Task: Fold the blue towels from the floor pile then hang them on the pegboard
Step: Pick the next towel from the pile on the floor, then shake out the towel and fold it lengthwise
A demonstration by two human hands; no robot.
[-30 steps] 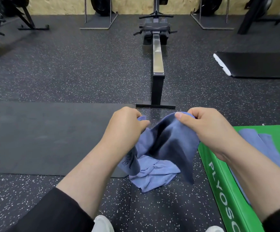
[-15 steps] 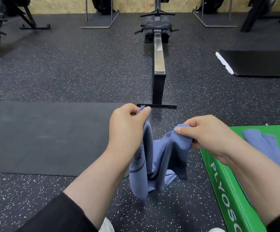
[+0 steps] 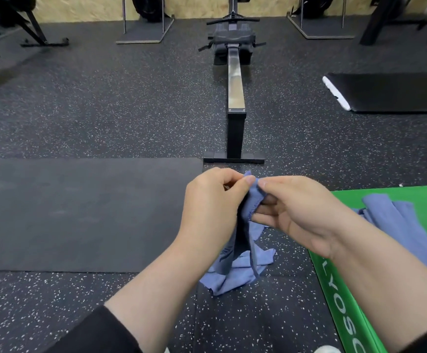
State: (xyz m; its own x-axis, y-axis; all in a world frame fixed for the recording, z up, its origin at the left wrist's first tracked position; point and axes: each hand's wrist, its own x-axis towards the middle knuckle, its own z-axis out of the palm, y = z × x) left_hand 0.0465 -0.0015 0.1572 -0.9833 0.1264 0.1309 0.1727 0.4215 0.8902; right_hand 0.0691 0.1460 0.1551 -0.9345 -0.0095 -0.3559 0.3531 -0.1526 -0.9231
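A blue towel (image 3: 248, 225) hangs folded lengthwise between my hands, its top corners brought together. My left hand (image 3: 212, 210) pinches the top edge from the left, and my right hand (image 3: 299, 212) pinches the same edge from the right, fingertips almost touching. Below them a crumpled blue towel (image 3: 235, 276) lies on the speckled floor. More blue towels (image 3: 395, 225) lie on the green plyo box (image 3: 339, 301) at the right, partly hidden by my right forearm. No pegboard is in view.
A rowing machine (image 3: 235, 98) runs straight ahead, its foot just beyond my hands. A dark mat (image 3: 79, 212) lies on the left, another black mat (image 3: 395, 93) at the far right. Racks and stands line the back wall.
My hands have come together, closing the towel from spread out to folded in half. It now hangs narrow above the floor pile.
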